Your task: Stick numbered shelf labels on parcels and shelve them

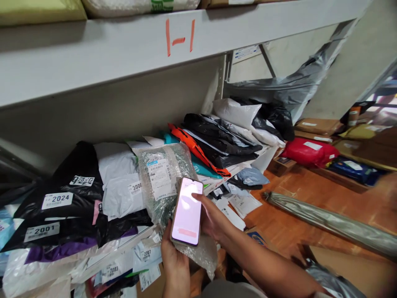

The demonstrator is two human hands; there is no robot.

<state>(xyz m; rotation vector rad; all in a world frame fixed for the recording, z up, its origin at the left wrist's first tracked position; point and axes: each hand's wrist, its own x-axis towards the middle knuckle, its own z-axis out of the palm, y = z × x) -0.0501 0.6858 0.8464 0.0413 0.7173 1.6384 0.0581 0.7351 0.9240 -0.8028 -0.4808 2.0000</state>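
A lit smartphone [187, 215] with a pale pink screen is tilted up in front of me. My right hand [211, 219] grips its right side, thumb over the upper screen. Behind the phone slants a clear bubble-wrapped package [181, 159] with a white shipping label [159, 176]; its loose lower end hangs below the phone. My left hand [175, 252] is closed at the package's lower edge, against the phone's lower left corner; its fingers are mostly hidden. Left of the package lie a grey mailer bag [122, 200] marked 3008 and black mailer bags [66, 182] with number labels.
A shelf beam [124, 49] marked 1-1 crosses above, with parcels on top. More bags, including an orange one [198, 147], fill the lower shelf. On the brown floor are a long wrapped roll [325, 221], a red parcel [310, 152] and cardboard boxes.
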